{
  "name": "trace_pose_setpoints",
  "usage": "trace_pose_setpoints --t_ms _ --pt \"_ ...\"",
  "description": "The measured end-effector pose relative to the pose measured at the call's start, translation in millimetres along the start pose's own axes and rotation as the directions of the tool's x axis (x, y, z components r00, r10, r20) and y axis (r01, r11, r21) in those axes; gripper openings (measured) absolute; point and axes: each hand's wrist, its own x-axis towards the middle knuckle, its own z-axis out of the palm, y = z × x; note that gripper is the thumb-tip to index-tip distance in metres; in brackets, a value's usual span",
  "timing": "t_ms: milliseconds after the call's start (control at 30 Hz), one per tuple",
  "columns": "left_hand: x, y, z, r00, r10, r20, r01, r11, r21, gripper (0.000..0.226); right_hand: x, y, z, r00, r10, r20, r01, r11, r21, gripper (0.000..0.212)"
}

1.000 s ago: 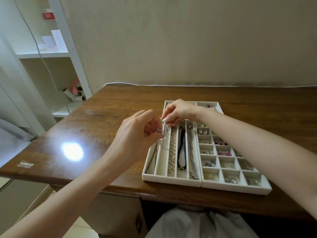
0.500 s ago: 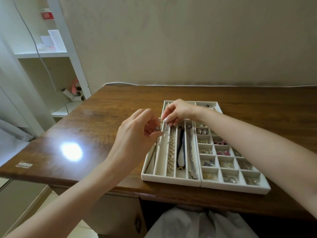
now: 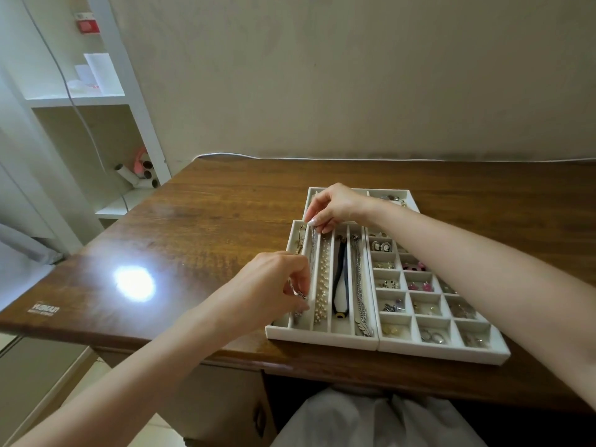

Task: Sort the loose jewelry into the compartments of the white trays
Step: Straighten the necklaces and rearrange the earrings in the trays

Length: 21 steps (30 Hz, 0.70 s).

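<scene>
Down toward the near end of the tray my left hand (image 3: 274, 285) has travelled since a second ago, when it sat close beside my right hand (image 3: 337, 204) at the far end. The silver chain (image 3: 312, 250) that drooped between them is now drawn out long. My left hand pinches its lower end, thumb and fingertips curled tight; my right hand pinches the upper end at the tray's far wall, fingers bent downward.

The chain runs along the second slot from the left in the long-slot tray (image 3: 322, 339) — whether it touches the floor of the slot I cannot tell. One slot over lies a pearl strand (image 3: 322, 285), then a dark cord necklace (image 3: 340, 279), then a heavier chain with a leaf charm (image 3: 360, 298).

Touching that tray on its right is the grid tray (image 3: 445, 352), its small squares holding earrings and rings. Both sit at the bench (image 3: 209, 221) edge — a bright glare (image 3: 134, 283) shines to the left.
</scene>
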Motion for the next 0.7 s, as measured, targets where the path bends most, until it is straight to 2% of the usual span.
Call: trace_pose_setpoints --t_ms 300,467,700 --pt "0 2 -2 0.990 0.026 0.139 -0.037 0.996 0.077 0.011 -2 -2 -1 1.000 -0.010 -0.010 0.010 0.999 -0.047 0.020" --pt "3 2 -2 0.988 0.042 0.149 -0.064 0.987 0.148 0.009 -3 -2 2 0.996 -0.058 -0.071 0.041 0.975 -0.217 0.017" --pt "8 -1 2 0.985 0.060 0.161 -0.100 0.961 0.258 0.006 -4 -5 10 0.984 -0.139 -0.116 0.080 0.907 -0.412 0.026"
